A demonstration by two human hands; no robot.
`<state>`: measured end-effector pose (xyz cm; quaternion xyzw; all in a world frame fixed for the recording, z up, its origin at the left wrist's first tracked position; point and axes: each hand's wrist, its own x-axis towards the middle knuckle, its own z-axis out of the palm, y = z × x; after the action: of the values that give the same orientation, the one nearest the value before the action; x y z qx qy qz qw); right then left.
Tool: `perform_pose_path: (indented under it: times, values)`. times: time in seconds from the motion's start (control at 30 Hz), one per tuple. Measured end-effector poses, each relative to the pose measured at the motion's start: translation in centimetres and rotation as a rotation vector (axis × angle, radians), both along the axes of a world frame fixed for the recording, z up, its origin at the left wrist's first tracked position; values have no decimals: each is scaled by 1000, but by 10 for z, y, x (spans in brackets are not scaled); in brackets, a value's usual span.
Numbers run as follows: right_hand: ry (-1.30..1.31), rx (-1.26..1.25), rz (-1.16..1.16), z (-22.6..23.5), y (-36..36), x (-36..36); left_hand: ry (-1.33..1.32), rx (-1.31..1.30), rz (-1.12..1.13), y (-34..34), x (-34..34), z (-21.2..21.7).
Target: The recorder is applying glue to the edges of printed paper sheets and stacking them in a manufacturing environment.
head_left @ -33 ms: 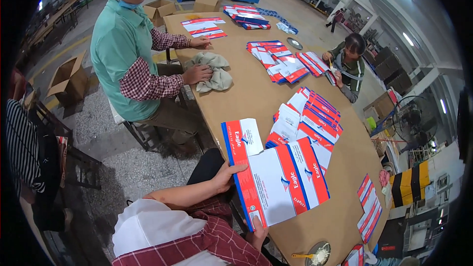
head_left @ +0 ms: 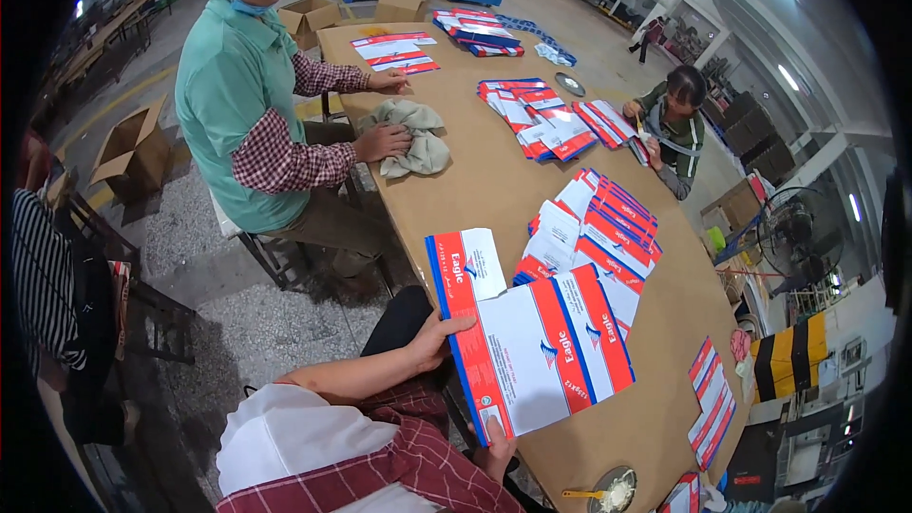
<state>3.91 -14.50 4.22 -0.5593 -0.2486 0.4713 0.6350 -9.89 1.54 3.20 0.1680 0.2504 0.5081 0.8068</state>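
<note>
A flat carton blank (head_left: 522,361), printed red, white and blue, is held between my two hands over the near edge of the table. My left hand (head_left: 435,342) grips its left edge, the thumb on top and the fingers mostly hidden underneath. At the lower left corner, my right hand (head_left: 496,456) pinches it with the thumb over the edge; its other fingers are partly hidden. The blank lies tilted, its flap (head_left: 486,261) at the far left end. Just beyond it, a fanned pile of similar blanks (head_left: 617,237) rests on the table.
The brown table (head_left: 456,152) carries more blanks (head_left: 541,119) farther off and some (head_left: 712,408) at right. A dish with a yellow-handled brush (head_left: 616,492) sits near the front. One co-worker (head_left: 237,114) presses a grey cloth (head_left: 418,141); another (head_left: 674,114) brushes blanks across the table.
</note>
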Motion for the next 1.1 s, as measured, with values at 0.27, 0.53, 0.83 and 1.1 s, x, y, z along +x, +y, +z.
perform_pose_path:
  times: [0.27,0.53,0.83,1.1]
  values:
    - [47,-83,-11,12,12,-16,-42,-6,50,6,-18,-8]
    - [118,-6,21,24,3,-15,-26,1,-12,7,-6,-18]
    - [112,16,25,7,-5,0,121,0,-118,5,-2,-13]
    - [163,54,-19,-1,-5,-2,66,-69,-66,11,3,-23]
